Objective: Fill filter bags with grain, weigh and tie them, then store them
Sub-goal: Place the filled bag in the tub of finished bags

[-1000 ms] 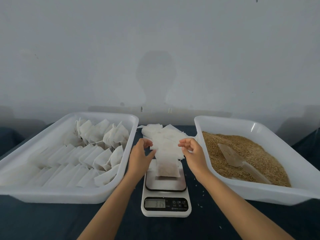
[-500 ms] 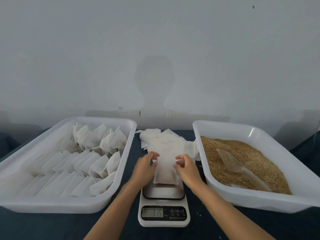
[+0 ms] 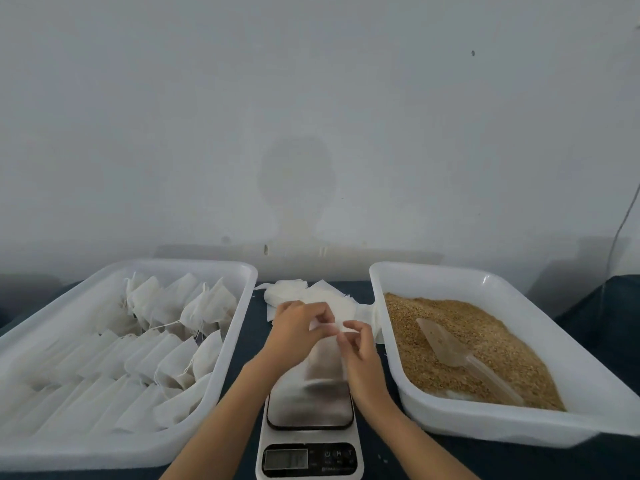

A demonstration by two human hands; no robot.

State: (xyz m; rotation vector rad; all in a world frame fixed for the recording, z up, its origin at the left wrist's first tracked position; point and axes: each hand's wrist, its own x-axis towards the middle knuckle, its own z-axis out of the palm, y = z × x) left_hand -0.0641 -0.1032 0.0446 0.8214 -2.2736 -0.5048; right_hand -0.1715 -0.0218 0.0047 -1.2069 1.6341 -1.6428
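Note:
A filled white filter bag [image 3: 323, 358] hangs above the steel plate of the kitchen scale [image 3: 309, 408]. Its top is pinched from the left by my left hand [image 3: 298, 329] and from the right by my right hand [image 3: 358, 344], fingertips almost meeting. A pile of empty filter bags [image 3: 294, 292] lies on the dark cloth just behind my hands. The right tray [image 3: 498, 424] holds brown grain [image 3: 491, 344] with a clear plastic scoop [image 3: 450, 348] lying on it. The left tray [image 3: 194, 265] holds several filled, tied bags [image 3: 166, 344] in rows.
The scale's display [image 3: 285, 459] sits at the near edge, digits unreadable. A grey wall stands right behind the table. A thin cable [image 3: 623, 223] hangs at the far right.
My hands have come together at the bag's top and lifted the bag off the scale plate; earlier they held its top corners apart while it rested on the scale.

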